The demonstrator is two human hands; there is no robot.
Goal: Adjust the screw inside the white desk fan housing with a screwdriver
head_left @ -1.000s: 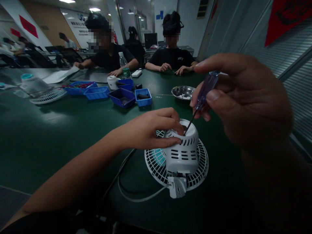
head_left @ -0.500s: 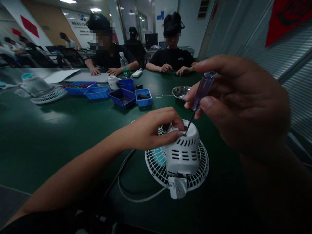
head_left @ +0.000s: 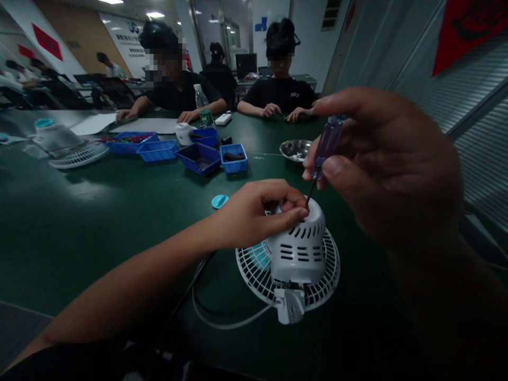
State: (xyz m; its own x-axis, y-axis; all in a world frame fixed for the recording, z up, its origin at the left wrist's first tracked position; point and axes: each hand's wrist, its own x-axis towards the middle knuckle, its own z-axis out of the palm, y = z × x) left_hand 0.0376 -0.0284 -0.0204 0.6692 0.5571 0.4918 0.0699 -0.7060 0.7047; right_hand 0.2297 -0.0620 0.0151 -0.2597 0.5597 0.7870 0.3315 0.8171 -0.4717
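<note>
From my remote seat, I'd have the left hand (head_left: 248, 217) brace the housing of the white plastic fan (head_left: 297, 254), which sits back-up on the green table (head_left: 138, 211). Its fingers curl nearly closed at the shaft; whether they pinch anything, I can't tell. I'd keep the clear purple-handled screwdriver (head_left: 326, 144) in line and press gently, the right hand (head_left: 400, 164) wrapped around its handle.

Left to right, I count one more white fan (head_left: 59, 140), five blue plastic bins (head_left: 233, 167), one turquoise disc (head_left: 219, 201), one screwdriver.
</note>
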